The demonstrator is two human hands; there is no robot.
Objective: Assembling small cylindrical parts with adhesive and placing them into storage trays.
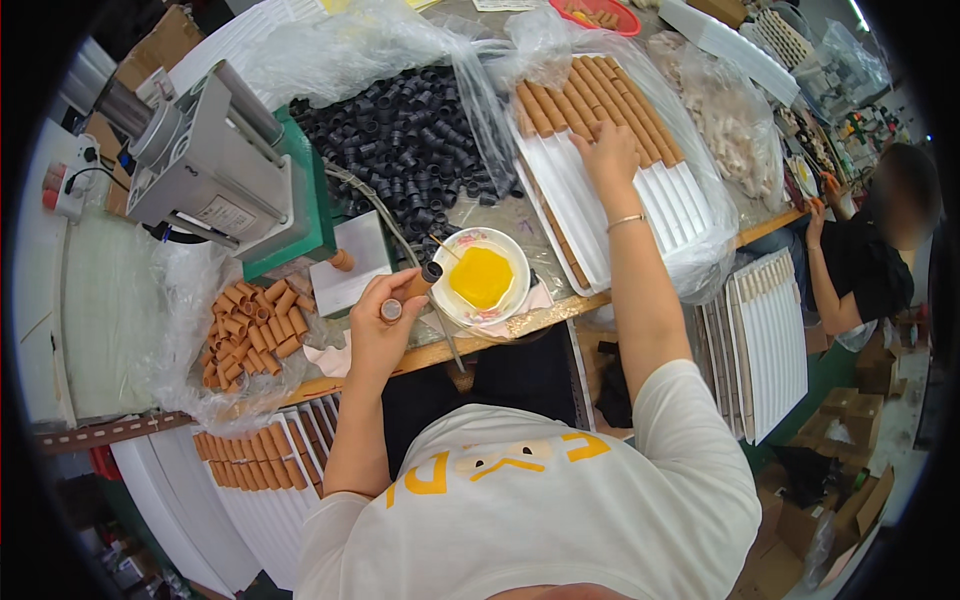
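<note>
From my remote seat I look down on a long wooden-edged workbench (520, 322) that runs across a crowded workshop, with a grey metal press on a green base (225, 170) standing at its left end and clear plastic sheeting (340, 45) draped over the far side. Below the bench, stacks of white ribbed plastic trays (770, 340) lean to the right and brown cardboard boxes (855, 420) litter the green floor (835, 365). Another person in a black top (865, 265) sits at the bench further right, under bright, even light.
</note>
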